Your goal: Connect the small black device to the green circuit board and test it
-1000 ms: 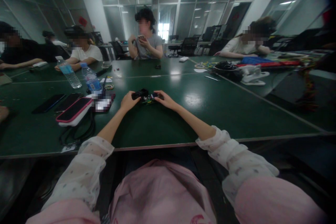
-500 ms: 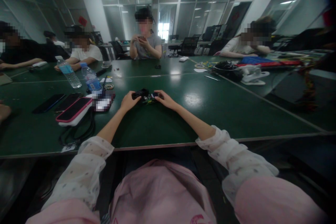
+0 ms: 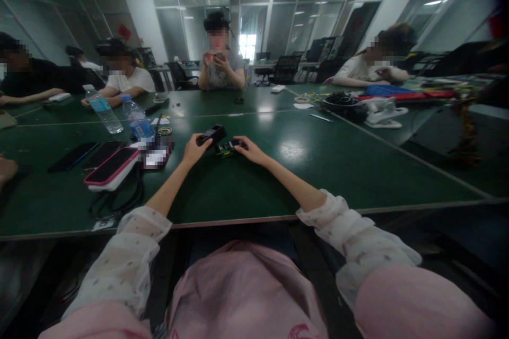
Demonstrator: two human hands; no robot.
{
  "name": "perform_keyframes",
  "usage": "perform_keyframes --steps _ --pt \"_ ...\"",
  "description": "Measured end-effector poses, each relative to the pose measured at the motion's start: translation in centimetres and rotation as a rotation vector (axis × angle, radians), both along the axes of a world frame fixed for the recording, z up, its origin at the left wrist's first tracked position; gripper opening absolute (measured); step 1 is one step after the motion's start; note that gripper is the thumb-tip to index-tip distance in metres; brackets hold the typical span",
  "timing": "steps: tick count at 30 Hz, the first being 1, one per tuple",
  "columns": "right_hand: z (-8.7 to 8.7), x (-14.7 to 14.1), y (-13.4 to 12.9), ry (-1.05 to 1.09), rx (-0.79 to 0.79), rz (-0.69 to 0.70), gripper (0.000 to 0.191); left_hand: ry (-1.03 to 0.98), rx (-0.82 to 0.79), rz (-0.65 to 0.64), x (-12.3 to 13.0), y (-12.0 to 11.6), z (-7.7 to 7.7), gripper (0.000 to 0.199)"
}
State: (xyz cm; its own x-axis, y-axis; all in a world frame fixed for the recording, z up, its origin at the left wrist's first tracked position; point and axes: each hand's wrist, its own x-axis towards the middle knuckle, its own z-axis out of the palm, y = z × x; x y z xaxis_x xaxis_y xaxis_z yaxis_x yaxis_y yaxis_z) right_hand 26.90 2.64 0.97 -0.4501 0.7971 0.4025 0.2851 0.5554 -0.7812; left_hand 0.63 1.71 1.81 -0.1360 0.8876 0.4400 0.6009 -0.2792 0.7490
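My left hand point(image 3: 194, 150) is closed around a black box-shaped housing point(image 3: 213, 133), tilted with its far end up to the right. Just right of the housing and slightly below it is a small green circuit board point(image 3: 225, 150) with yellowish bits along its edge. My right hand point(image 3: 252, 150) has its fingers pinched at the board's right end, by a small dark and whitish part. Whether that part is fixed to the board is too small to tell. The board is at or just above the green table point(image 3: 238, 190).
Left of my hands lie a pink-edged phone point(image 3: 113, 165), dark phones point(image 3: 75, 157), a cable and two water bottles point(image 3: 137, 119). A tape roll point(image 3: 303, 99), a pen-like tool point(image 3: 321, 118) and a cable heap point(image 3: 345, 106) lie right. Several people sit around the table.
The black housing has risen and turned in my left hand, its far end now higher and farther from the board. My right hand and the board have barely moved.
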Motion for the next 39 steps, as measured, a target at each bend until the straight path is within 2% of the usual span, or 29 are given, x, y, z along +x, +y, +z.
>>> perform_keyframes --steps 9,14,27,34,39 --pt "0.2 -0.1 -0.2 -0.004 0.011 0.012 0.047 -0.040 0.016 -0.018 0.1 0.0 0.1 0.056" --pt "0.2 -0.1 -0.2 -0.004 0.009 0.009 0.046 -0.009 0.025 -0.061 0.2 -0.3 0.2 0.058" --pt "-0.3 -0.1 0.4 -0.022 0.045 0.002 0.045 0.048 0.018 -0.072 0.8 -1.0 0.8 0.057" --pt "0.1 0.0 0.1 -0.025 0.024 0.014 0.044 0.084 0.016 -0.037 1.3 -1.6 1.2 0.052" --pt "0.4 0.0 -0.3 -0.046 0.020 -0.004 0.044 0.130 0.026 0.048 1.5 -2.1 1.5 0.050"
